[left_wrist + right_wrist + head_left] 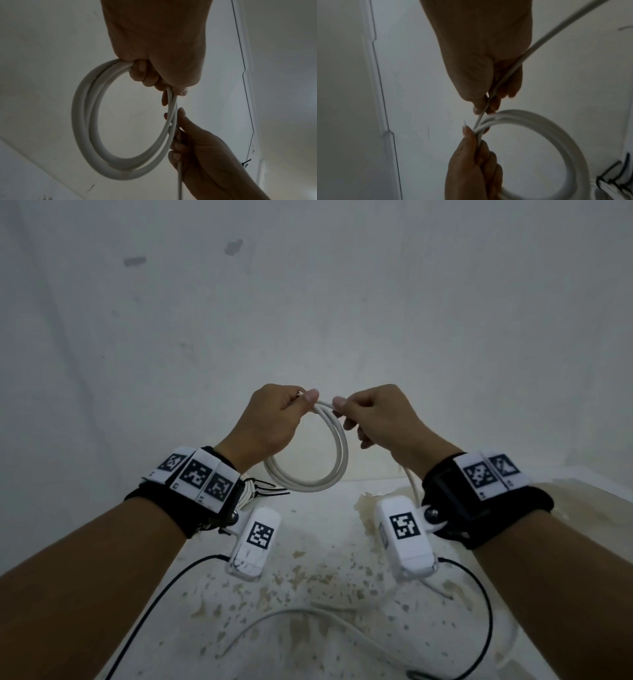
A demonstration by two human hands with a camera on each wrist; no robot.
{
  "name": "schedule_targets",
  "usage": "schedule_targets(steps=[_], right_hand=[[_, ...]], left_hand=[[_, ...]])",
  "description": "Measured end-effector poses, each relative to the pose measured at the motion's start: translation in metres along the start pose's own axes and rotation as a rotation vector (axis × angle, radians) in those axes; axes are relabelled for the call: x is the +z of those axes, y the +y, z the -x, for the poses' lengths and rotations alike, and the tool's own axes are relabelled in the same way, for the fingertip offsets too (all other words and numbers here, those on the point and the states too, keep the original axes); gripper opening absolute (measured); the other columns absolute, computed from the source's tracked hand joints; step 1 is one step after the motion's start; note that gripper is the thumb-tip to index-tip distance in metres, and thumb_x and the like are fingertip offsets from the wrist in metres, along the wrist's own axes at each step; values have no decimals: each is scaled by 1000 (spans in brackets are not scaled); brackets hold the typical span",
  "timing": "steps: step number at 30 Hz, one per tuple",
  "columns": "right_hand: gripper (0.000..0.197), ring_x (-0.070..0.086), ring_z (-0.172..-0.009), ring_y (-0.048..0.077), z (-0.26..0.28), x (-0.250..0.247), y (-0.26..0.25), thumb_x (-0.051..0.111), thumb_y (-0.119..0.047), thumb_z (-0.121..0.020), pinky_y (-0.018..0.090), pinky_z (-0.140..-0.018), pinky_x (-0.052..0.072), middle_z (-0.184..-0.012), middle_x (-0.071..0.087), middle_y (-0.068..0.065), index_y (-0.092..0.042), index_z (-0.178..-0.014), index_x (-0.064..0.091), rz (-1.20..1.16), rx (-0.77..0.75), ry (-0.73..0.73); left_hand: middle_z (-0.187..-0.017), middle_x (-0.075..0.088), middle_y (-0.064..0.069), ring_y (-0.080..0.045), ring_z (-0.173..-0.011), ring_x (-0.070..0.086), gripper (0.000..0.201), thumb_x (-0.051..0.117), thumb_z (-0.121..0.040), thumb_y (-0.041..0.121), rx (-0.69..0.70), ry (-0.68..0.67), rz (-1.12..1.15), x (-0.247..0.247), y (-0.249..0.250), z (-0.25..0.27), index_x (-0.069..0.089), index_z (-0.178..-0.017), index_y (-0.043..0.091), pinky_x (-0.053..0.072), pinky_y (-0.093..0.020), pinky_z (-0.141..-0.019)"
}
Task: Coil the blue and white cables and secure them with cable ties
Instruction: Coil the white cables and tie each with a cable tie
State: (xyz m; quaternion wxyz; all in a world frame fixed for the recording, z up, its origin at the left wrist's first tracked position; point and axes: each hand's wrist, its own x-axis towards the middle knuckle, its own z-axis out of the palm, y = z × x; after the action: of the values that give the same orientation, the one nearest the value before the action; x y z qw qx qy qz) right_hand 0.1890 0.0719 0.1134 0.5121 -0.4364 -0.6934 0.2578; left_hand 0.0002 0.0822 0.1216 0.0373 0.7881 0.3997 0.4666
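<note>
Both forearms raised; left hand [270,419] and right hand [376,416] fisted, thumbs nearly touching

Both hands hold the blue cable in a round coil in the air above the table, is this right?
Not quite: the coiled cable held by the left hand and right hand is white, not blue, as the head view shows. The rest stands: a round coil, in the air above the table.

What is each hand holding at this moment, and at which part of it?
The left hand grips the white cable at the top of its coiled loops. The right hand pinches the loose strand of the cable just beside the coil's top.
</note>
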Motion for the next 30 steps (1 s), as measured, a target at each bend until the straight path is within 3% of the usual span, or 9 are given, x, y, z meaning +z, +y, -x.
schedule_targets(steps=[3,6,8,11,14,17,20,25,30], right_hand=[[28,67,-63,17,4,-6,-3,71,-30,-89,27,-64,60,-76,71,10,-3,-83,75,-183,73,-84],[31,63,-76,20,5,2,1,73,-33,-87,35,-84,59,-76,65,9,-11,-67,64,-404,196,-84],[30,61,-81,22,7,13,4,65,-38,-92,42,-89,56,-80,63,8,-10,-82,64,-631,296,-137],[49,63,-72,23,14,25,6,42,-49,-101,43,-77,56,-85,66,10,-6,-108,64,-904,439,-330],[45,42,-44,10,16,26,12,35,-50,-102,26,-57,44,-57,47,-4,-12,-93,58,-1020,443,-499],[37,31,-37,4,15,24,12,38,-47,-100,19,-48,38,-51,35,-9,-15,-88,53,-1058,440,-629],[38,27,-39,8,12,24,7,37,-44,-102,22,-46,34,-53,31,-7,-14,-84,53,-905,470,-529],[41,45,-48,19,12,33,-2,36,-36,-105,37,-60,52,-57,50,4,-7,-87,58,-409,415,-285],[48,29,-38,13,13,57,4,40,-49,-101,23,-43,28,-50,36,-3,-14,-69,48,-337,340,20]], left_hand=[[-55,45,-2,-9,-50,37,44,50,-101,34,-3,19,-9,-3,0,2,57,-61,16,33,-28,-55],[-49,39,5,-10,-46,32,49,51,-101,32,-62,61,166,1,-1,2,54,-67,-3,29,-26,-50],[-49,36,5,-11,-44,29,50,51,-101,31,-119,84,277,3,-1,0,52,-75,-12,27,-25,-46],[-47,38,8,-10,-43,31,50,51,-101,32,-108,85,257,1,0,1,52,-74,-10,28,-24,-47],[-48,40,9,-9,-46,33,49,51,-101,33,-50,70,150,-2,2,5,53,-69,-5,31,-25,-51],[-53,41,1,-9,-49,33,49,50,-101,33,-33,64,92,-3,3,7,55,-73,-7,32,-25,-53],[-55,42,-3,-11,-50,34,49,50,-101,33,-34,70,-7,-2,1,7,56,-71,-5,33,-30,-55],[-49,38,6,-10,-48,37,46,49,-101,31,-26,63,-174,4,-5,10,56,-66,2,30,-23,-54],[-53,45,7,-11,-54,45,43,47,-102,33,-90,57,-173,12,-2,8,61,-71,6,33,-28,-59]])
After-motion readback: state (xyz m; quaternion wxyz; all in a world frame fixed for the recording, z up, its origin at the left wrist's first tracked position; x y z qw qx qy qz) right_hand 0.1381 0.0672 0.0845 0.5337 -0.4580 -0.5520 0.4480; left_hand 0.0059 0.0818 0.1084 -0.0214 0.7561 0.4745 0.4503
